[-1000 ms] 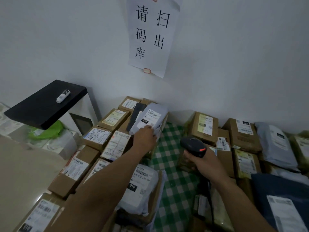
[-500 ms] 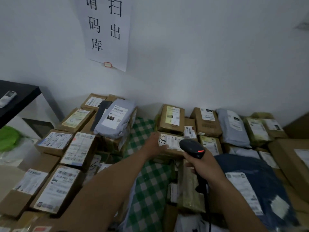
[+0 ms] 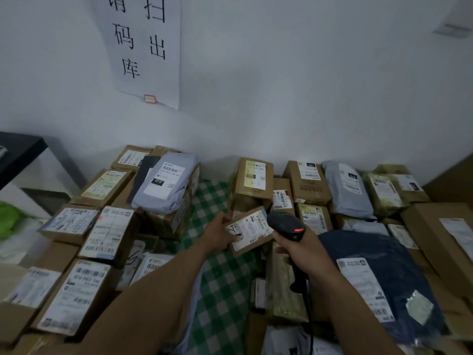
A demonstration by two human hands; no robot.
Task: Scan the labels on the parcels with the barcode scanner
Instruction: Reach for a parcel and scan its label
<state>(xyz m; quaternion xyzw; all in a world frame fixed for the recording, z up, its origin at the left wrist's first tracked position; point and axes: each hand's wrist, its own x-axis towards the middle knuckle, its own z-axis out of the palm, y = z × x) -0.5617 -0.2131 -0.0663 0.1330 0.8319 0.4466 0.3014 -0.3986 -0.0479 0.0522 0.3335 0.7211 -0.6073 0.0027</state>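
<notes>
My left hand grips the left end of a small brown cardboard parcel with a white barcode label on top, lifted and tilted above the green checked cloth. My right hand holds a black barcode scanner by its handle, its head right beside the parcel's right end, a red light showing on its back. The scanner's cable hangs down below my wrist.
Labelled cardboard boxes are stacked on the left and at the back right. A grey mailer bag lies on the left stack. A dark blue bag lies at right. A paper sign hangs on the wall.
My left hand let go of the grey mailer on the left stack, moved right and picked up the small brown parcel. The scanner stayed in my right hand; the view swung right.
</notes>
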